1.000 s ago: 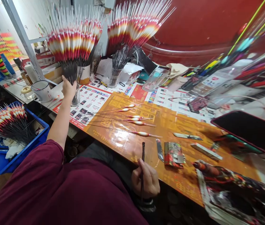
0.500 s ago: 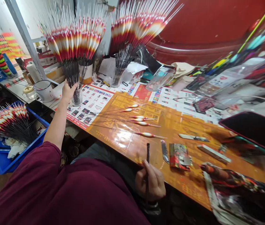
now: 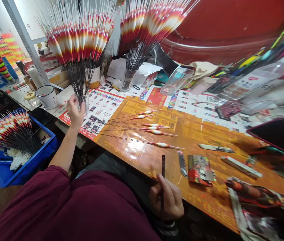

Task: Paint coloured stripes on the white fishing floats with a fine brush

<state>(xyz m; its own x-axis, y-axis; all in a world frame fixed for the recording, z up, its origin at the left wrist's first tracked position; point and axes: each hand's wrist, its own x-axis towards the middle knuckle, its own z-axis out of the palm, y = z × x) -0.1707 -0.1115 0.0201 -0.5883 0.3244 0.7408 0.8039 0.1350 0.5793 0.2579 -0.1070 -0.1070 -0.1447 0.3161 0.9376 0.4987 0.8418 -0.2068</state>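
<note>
The left hand (image 3: 75,112), out at ten o'clock, was curled about the side of a glass jar (image 3: 83,102) standing on the bench (image 3: 131,152), fingers wrapped round its near wall. The jar held a dense bunch of floats (image 3: 77,43), their long axes upright, dark stems down in the glass, red, yellow and white bodies and thin white tips fanning toward twelve o'clock. The load looked light but top-heavy, the stems stiff, thin and easily snapped, so the glass itself, low down, seemed the safe place to grip. The right hand (image 3: 168,201), at five o'clock by the bench edge, was closed in a loose fist on a slim dark rod (image 3: 163,164) pointing toward twelve. Five loose floats (image 3: 154,129) lay between the hands, axes running nine to three, fine tips toward three.
</note>
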